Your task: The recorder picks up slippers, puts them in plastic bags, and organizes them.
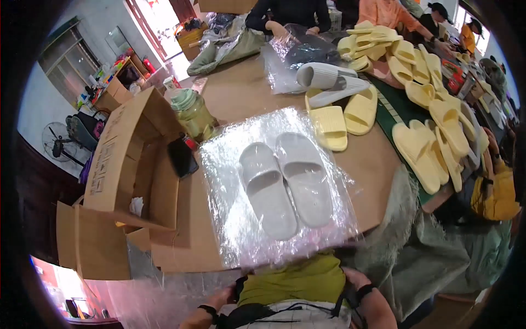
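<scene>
Two slippers: a pair of pale grey foam slippers (285, 183) is lying side by side, soles down, inside a clear plastic bag (230, 219) at the middle of the table, just ahead of the person.
Surface: a brown, matte worktable (241, 90) is carrying the bag; its near edge is curving in the fisheye view.
Room: a window (156, 19) is glowing at the far end; other people are sitting at the far side.
Materials: the bag film is wrinkling and glinting; the slippers are looking smooth, thick and rounded.
Left hand: left hand (222, 299) is resting low at the torso, apart from the bag; its grip cannot be told.
Right hand: right hand (353, 279) is sitting at the waist, fingers hidden; its grip cannot be told.
Surroundings: an open cardboard box (129, 159) is standing left; yellow slippers (422, 145) are spreading right; a green-lidded jar (192, 112) is standing behind the bag.
</scene>
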Demonstrator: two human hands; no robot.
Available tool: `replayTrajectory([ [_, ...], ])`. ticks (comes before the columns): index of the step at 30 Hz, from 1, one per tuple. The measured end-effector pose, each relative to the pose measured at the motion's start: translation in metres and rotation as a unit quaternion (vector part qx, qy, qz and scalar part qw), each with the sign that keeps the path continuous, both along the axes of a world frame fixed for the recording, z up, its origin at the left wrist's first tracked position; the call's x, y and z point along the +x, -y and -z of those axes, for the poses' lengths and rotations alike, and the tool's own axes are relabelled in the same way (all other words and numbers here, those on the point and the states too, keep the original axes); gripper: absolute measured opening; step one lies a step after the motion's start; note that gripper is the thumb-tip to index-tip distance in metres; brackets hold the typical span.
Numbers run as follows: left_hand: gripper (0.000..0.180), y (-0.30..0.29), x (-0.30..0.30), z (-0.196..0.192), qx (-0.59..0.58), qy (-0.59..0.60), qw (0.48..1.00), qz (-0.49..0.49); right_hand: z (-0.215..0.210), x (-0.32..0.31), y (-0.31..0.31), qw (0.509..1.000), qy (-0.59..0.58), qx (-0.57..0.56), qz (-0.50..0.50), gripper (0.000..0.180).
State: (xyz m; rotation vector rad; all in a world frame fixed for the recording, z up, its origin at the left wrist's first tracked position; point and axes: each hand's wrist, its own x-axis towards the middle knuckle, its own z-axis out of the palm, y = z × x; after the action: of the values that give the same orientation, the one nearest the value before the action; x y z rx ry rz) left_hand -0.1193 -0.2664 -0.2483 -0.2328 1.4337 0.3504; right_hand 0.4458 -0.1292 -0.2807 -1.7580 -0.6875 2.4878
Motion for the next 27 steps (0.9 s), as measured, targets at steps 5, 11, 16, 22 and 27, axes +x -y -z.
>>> replayTrajectory([
  [5,0.034,-0.008,0.001,-0.013,0.035,0.023,0.989,0.144,-0.1,-0.043,-0.057,0.976,-0.051,0.211,0.014,0.039],
  [11,0.036,-0.026,0.003,-0.063,0.162,-0.101,0.916,0.352,-0.057,-0.033,-0.058,0.983,0.035,0.175,-0.046,0.038],
  [16,0.037,0.002,-0.056,0.016,0.307,-0.249,0.801,0.45,0.006,-0.021,-0.07,0.966,0.082,0.232,-0.081,0.038],
  [22,0.044,-0.143,0.051,-0.04,0.443,-0.336,0.749,0.361,-0.043,-0.053,-0.121,0.792,0.294,0.486,-0.224,0.041],
  [27,0.06,-0.209,0.116,-0.073,0.482,-0.38,0.679,0.402,-0.009,-0.077,-0.171,0.59,0.385,0.595,-0.387,0.036],
])
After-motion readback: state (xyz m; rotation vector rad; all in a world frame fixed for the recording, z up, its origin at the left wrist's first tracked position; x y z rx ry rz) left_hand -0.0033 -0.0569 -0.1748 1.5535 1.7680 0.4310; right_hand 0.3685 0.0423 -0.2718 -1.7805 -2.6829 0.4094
